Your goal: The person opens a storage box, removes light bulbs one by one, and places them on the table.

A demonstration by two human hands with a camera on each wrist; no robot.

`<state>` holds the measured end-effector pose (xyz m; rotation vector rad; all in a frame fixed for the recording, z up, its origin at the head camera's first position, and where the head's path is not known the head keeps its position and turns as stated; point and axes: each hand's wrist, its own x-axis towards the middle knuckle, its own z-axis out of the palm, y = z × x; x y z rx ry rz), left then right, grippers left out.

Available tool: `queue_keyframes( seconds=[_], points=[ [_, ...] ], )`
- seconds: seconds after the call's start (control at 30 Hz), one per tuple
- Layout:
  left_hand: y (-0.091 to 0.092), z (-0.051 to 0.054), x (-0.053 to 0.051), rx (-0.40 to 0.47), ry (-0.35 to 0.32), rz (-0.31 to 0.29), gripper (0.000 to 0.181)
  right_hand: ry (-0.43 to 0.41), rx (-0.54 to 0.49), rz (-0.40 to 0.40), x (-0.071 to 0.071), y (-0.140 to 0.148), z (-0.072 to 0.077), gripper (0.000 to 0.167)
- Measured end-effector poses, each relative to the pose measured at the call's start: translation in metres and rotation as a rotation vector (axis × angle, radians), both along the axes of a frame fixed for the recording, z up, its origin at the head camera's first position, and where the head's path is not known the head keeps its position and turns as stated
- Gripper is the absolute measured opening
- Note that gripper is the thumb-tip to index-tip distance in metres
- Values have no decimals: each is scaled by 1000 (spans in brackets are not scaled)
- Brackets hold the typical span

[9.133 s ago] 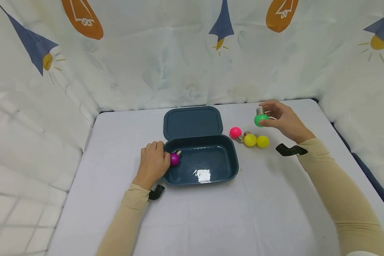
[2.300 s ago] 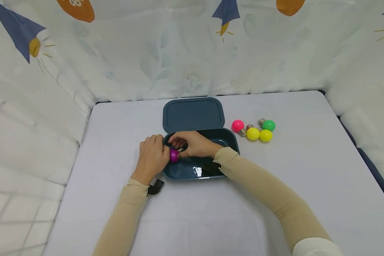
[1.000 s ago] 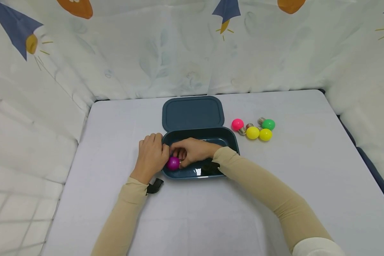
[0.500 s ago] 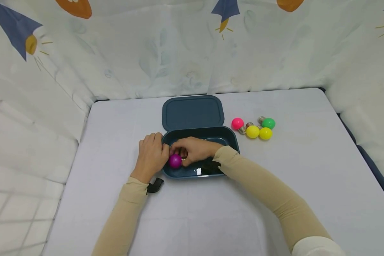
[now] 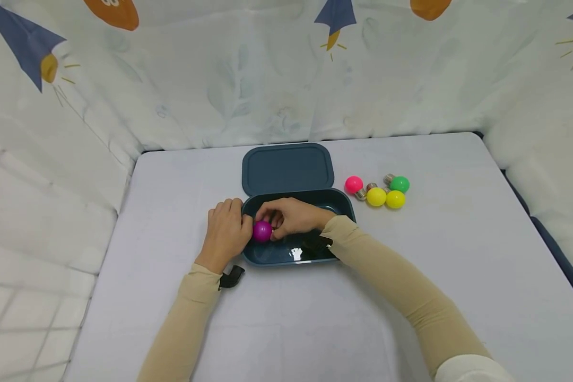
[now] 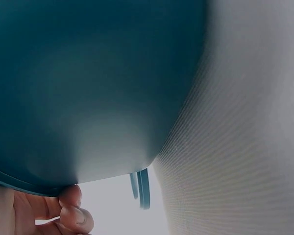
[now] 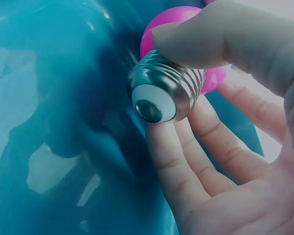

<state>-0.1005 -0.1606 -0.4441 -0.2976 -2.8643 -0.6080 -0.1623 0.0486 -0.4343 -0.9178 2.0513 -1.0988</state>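
Note:
My right hand (image 5: 293, 217) pinches a purple light bulb (image 5: 262, 231) over the left end of an open dark blue box (image 5: 277, 262). In the right wrist view, the thumb lies across the top of the bulb (image 7: 159, 18) and the fingers support it from below; its metal screw base points toward the camera. My left hand (image 5: 223, 233) grips the left rim of the box, its thumb side close to the bulb. The left wrist view has fingertips (image 6: 72, 208) curled at the rim, below the box's outer wall (image 6: 103, 98).
Behind the box lies its flat lid (image 5: 288, 168). To the right, a pink bulb (image 5: 354, 184), two yellow bulbs, one here (image 5: 376, 197), and a green bulb (image 5: 400, 184) lie clustered on the white tablecloth (image 5: 286, 318). Patterned white curtains (image 5: 267, 74) surround the table.
Since the oldest frame, the green bulb has left my right hand and joined the cluster. My right hand has moved to the purple bulb, lately shifting it slightly toward the back. The left hand stays.

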Motion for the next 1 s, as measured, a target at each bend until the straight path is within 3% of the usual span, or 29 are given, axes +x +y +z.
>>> queue_keyframes(
  seconds=[0.53,1.0],
  points=[
    [0,0,-1,-6,-24,5,21,-100,-164,-40,-3,11,4,49],
    [0,0,-1,-10,5,-3,17,-137,-287,-59,2,15,14,49]
  ],
)
